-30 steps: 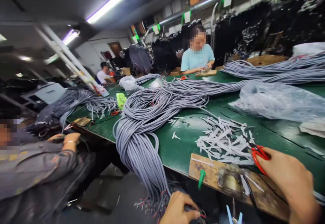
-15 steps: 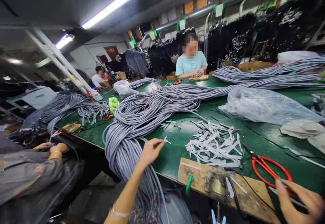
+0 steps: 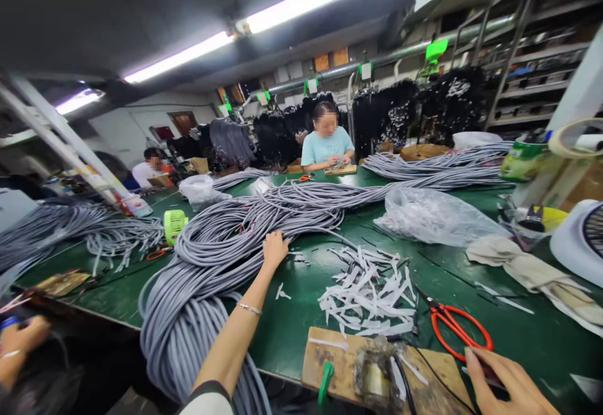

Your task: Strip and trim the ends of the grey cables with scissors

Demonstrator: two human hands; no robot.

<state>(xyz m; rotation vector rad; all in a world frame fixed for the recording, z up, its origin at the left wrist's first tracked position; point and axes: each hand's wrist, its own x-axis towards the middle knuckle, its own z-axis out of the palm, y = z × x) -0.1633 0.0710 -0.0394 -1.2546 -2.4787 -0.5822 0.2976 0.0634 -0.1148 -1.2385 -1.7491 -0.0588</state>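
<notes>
My left hand [image 3: 276, 248] reaches out over the table, its fingers bent down onto the edge of a large coil of grey cables [image 3: 211, 226]; the fingertips are partly hidden. A small white scrap [image 3: 281, 291] lies on the green tabletop below that wrist. At the lower right, my right hand [image 3: 509, 380] rests with thumb and fingers apart, close to the handle loops of red-handled scissors [image 3: 461, 327]. A dark patch shows between thumb and fingers, too unclear to name. Between the hands lies a pile of white strips [image 3: 370, 292].
A wooden board [image 3: 315, 361] with a metal fixture [image 3: 377, 374] and a green lever sits at the front edge. Behind are a clear plastic bag [image 3: 433, 217], a cloth [image 3: 522, 270] and a small green fan [image 3: 175, 225]. Co-workers sit across the table and at left.
My left hand has let go of a small white scrap and moved forward onto the cable coil. The camera view has turned right; my right hand stays by the scissors.
</notes>
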